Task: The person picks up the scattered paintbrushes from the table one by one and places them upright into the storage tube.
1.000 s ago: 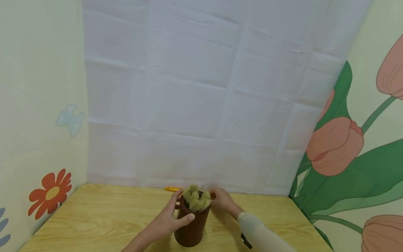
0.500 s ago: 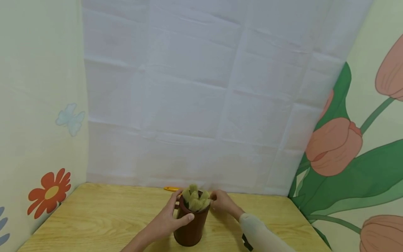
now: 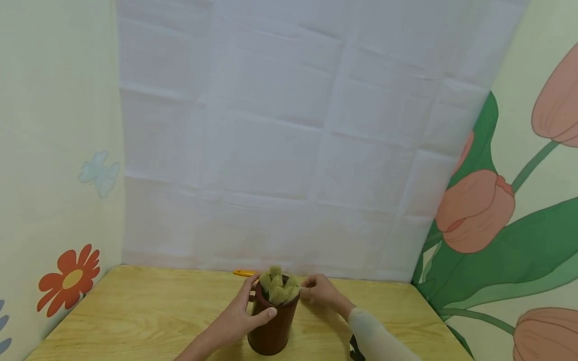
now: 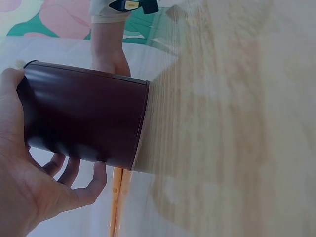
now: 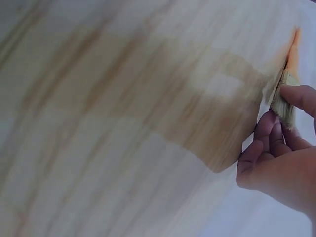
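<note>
A dark brown cylindrical pot (image 3: 272,331) stands upright on the table, with several pale brush heads (image 3: 279,290) sticking out of its top, bristles up. My left hand (image 3: 235,316) grips the pot near its rim, thumb on the near side and fingers round the far side. Just right of the rim, my right hand (image 3: 322,292) pinches the bristle end of a paintbrush (image 5: 285,94), thumb on top. That brush has an orange handle (image 3: 244,273), which shows behind the pot; its middle is hidden from the head camera.
The pot stands on a wood-grain table (image 3: 153,306). A white cloth (image 3: 266,150) hangs along its back edge. Walls with printed flowers (image 3: 72,278) flank it on both sides.
My right hand has shifted very slightly right, away from the pot's rim. My left hand keeps its grip on the pot, and the view has tilted a little.
</note>
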Available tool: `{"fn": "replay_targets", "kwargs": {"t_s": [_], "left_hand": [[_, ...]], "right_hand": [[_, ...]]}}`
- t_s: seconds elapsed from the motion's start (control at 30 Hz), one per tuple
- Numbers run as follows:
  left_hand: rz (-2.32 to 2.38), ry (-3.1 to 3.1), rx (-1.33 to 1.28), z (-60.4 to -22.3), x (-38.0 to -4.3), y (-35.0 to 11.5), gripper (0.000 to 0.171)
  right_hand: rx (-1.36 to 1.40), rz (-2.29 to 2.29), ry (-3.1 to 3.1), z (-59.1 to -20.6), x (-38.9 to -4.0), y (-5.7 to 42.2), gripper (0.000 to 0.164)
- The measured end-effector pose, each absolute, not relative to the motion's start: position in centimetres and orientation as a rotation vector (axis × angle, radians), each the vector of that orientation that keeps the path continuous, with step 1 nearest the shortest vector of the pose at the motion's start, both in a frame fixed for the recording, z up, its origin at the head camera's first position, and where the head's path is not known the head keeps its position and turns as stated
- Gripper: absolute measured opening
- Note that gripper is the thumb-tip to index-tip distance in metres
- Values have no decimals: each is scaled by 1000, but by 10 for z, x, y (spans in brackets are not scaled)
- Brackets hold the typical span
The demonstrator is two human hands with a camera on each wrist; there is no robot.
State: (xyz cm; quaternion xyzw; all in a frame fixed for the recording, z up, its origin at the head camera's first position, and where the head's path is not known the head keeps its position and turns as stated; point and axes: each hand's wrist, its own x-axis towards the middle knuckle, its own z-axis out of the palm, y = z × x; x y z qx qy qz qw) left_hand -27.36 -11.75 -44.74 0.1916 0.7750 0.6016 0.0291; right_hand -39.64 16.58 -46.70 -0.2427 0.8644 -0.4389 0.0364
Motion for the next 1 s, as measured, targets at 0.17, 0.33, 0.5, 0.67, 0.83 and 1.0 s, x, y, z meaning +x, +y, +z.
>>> {"fn": "replay_targets", "kwargs": {"t_s": [0.17,0.33,0.5,0.67,0.83,1.0], "left_hand": [[1866,2389,587,-447,-273,-116,89],[1870,2389,583,-448,-274,-116,89],[1867,2386,577,-450,-277,-117,87],[1851,2414,556,-452,-277,-117,89],[1847,2419,542,-453,-277,-118,89],[1839,2415,561,-450,-277,-116,91]], "right_hand": [[-646,-1432,2626,-469,-400,173,15],[-544,-1581,2583,-471,-398,178,17],[-465,-1760,2535,-469,-395,180,24],[-446,-1841,2608,-461,-394,180,28],[-464,-1917,2689,-439,-389,175,26],[-541,-2042,2742,-398,-367,170,19]]}}
